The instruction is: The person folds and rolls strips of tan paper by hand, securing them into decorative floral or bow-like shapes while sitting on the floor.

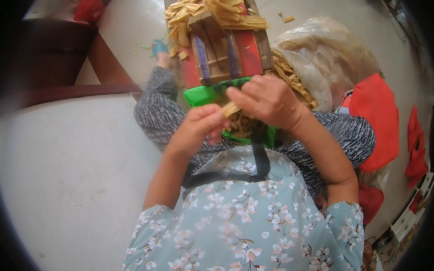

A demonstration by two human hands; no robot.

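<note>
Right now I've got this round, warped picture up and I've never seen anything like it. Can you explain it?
It's one view, from a wide fisheye camera on a person's head, looking down, so straight edges bend. No machine arms here, just bare hands. The left hand pinches a pale yellow strip; the right hand is close against it, its grip unclear. Ahead, a pile of yellow pieces lies on a red board. Green plastic shows below, and a cloudy plastic bag sits to the right.
</note>
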